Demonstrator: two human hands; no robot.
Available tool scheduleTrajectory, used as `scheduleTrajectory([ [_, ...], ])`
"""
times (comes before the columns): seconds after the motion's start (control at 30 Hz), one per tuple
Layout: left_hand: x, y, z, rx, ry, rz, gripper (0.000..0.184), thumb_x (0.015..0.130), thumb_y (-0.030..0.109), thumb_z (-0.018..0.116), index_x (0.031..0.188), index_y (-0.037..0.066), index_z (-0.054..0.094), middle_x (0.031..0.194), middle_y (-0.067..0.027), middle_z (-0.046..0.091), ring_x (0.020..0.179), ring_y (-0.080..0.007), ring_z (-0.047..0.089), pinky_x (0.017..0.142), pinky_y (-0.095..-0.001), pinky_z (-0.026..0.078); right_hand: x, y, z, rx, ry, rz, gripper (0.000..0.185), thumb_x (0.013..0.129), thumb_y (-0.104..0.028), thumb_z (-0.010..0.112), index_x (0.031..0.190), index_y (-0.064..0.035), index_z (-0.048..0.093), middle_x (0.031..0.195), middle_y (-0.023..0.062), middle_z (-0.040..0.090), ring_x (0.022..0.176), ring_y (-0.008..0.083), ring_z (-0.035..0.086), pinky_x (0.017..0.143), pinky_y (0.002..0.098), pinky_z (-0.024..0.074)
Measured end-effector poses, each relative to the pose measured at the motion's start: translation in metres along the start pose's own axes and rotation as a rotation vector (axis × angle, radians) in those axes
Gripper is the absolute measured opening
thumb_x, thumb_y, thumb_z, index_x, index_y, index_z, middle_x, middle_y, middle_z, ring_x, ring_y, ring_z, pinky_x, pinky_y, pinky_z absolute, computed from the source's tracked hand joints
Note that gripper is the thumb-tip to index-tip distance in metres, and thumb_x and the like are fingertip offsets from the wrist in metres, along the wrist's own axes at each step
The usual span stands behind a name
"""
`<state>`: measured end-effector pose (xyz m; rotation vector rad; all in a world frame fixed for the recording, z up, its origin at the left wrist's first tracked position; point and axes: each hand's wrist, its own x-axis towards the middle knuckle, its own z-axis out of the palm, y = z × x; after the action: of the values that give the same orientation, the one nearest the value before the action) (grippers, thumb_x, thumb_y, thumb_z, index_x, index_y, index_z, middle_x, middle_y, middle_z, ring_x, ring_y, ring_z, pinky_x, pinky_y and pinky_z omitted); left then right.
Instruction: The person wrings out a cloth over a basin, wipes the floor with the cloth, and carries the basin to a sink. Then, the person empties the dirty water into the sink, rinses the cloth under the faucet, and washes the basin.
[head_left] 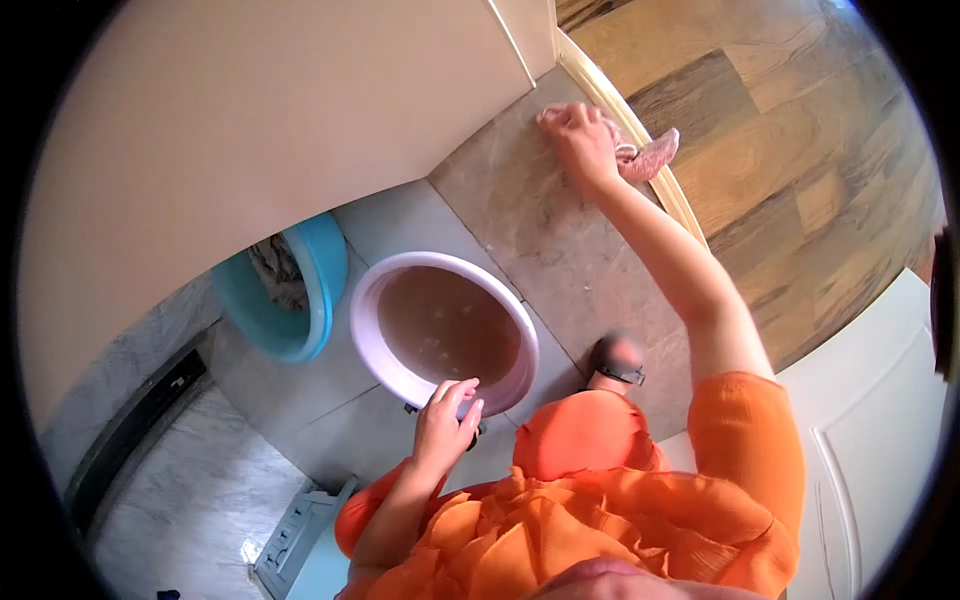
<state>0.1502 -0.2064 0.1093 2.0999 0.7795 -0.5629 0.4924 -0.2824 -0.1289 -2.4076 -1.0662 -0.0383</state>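
My right hand (584,150) is closed over a pink and white cloth (652,156), pressing it to the tiled floor beside the cream door sill. One end of the cloth sticks out over the sill. My left hand (448,428) hangs by the near rim of a pale pink basin (368,318), its fingers loosely bent and apart, holding nothing. Whether it touches the rim I cannot tell. Murky brown water (445,325) with a few bubbles fills much of the basin.
A turquoise basin (322,290) with a grey cloth (279,272) inside stands left of the pink one. Beige panel (250,110) rises at upper left. Wooden floor (770,150) lies beyond the sill; a white door (870,420) is at right. A light-blue stool-like object (300,545) sits lower left.
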Motion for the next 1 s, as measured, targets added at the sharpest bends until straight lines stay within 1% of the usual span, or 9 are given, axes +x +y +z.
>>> scheduleTrajectory([
  [0.13,-0.008,-0.005,0.006,0.017,-0.031,0.016,0.027,0.079,0.008,0.062,0.104,0.001,0.057,0.094,-0.0127,0.058,0.085,-0.0253,0.060,0.074,-0.0334,0.048,0.025,-0.006,-0.025,0.108,-0.198,0.298,0.028,0.076,-0.021,0.055,0.103,-0.0224,0.062,0.095,0.0127,0.055,0.089,0.0273,0.057,0.077,0.0405,0.0472],
  [0.2,-0.008,-0.005,0.003,0.012,-0.032,0.012,0.028,0.078,0.006,0.062,0.105,0.000,0.057,0.094,-0.0136,0.058,0.084,-0.0246,0.060,0.074,-0.0324,0.047,0.057,0.001,-0.017,-0.150,-0.009,0.273,0.012,0.074,-0.011,0.054,0.077,-0.0100,0.065,0.058,0.0188,0.052,0.068,0.0306,0.059,0.065,0.0442,0.0473],
  [0.27,-0.005,-0.001,0.001,0.030,-0.023,0.038,0.027,0.078,0.006,0.062,0.105,0.001,0.056,0.095,-0.0134,0.057,0.085,-0.0248,0.060,0.074,-0.0323,0.048,0.054,-0.032,-0.006,-0.252,-0.044,0.411,0.015,0.072,-0.007,0.052,0.080,-0.0103,0.064,0.075,0.0180,0.055,0.079,0.0285,0.058,0.069,0.0433,0.0471],
  [0.4,0.003,0.009,-0.001,0.002,-0.002,0.106,0.027,0.079,0.006,0.062,0.105,0.001,0.056,0.095,-0.0132,0.057,0.084,-0.0249,0.060,0.074,-0.0325,0.048,-0.042,-0.113,0.048,-0.089,-0.045,-0.124,0.022,0.075,-0.013,0.053,0.094,-0.0092,0.062,0.108,0.0129,0.046,0.100,0.0281,0.046,0.079,0.0399,0.0450],
  [0.47,0.000,0.008,-0.003,-0.017,-0.025,0.091,0.027,0.079,0.007,0.062,0.105,0.001,0.056,0.094,-0.0130,0.057,0.084,-0.0249,0.060,0.074,-0.0329,0.048,-0.048,-0.126,0.036,0.237,-0.461,-0.289,0.021,0.078,-0.016,0.052,0.096,-0.0104,0.062,0.103,0.0120,0.049,0.096,0.0279,0.049,0.079,0.0418,0.0448],
  [0.5,-0.002,0.004,-0.003,-0.005,-0.013,0.082,0.027,0.079,0.007,0.062,0.105,0.002,0.056,0.094,-0.0129,0.057,0.084,-0.0249,0.060,0.074,-0.0329,0.048,-0.036,-0.125,0.023,0.358,-0.481,-0.097,0.020,0.078,-0.018,0.053,0.096,-0.0136,0.062,0.093,0.0094,0.053,0.089,0.0277,0.054,0.079,0.0405,0.0451],
  [0.57,-0.008,-0.002,-0.007,0.021,-0.004,0.060,0.028,0.079,0.007,0.062,0.105,0.002,0.056,0.094,-0.0126,0.057,0.084,-0.0250,0.060,0.074,-0.0329,0.048,-0.019,-0.097,0.028,0.270,-0.196,-0.180,0.017,0.080,-0.024,0.056,0.096,-0.0204,0.063,0.081,0.0056,0.057,0.079,0.0263,0.056,0.071,0.0412,0.0443],
  [0.67,-0.009,-0.007,-0.002,0.026,-0.011,0.026,0.027,0.079,0.009,0.062,0.105,0.003,0.056,0.094,-0.0118,0.058,0.084,-0.0255,0.060,0.073,-0.0324,0.049,-0.004,-0.090,0.034,0.107,0.058,0.120,0.028,0.077,-0.020,0.055,0.105,-0.0229,0.060,0.103,0.0036,0.057,0.087,0.0256,0.053,0.070,0.0394,0.0442],
  [1.0,-0.016,0.000,-0.006,0.083,-0.001,0.076,0.028,0.078,0.009,0.064,0.104,0.003,0.057,0.097,-0.0114,0.058,0.085,-0.0252,0.061,0.073,-0.0325,0.049,-0.025,-0.109,0.066,0.168,-0.274,-0.251,0.045,0.076,-0.008,0.050,0.117,-0.0257,0.055,0.113,0.0062,0.047,0.099,0.0272,0.048,0.073,0.0341,0.0476],
])
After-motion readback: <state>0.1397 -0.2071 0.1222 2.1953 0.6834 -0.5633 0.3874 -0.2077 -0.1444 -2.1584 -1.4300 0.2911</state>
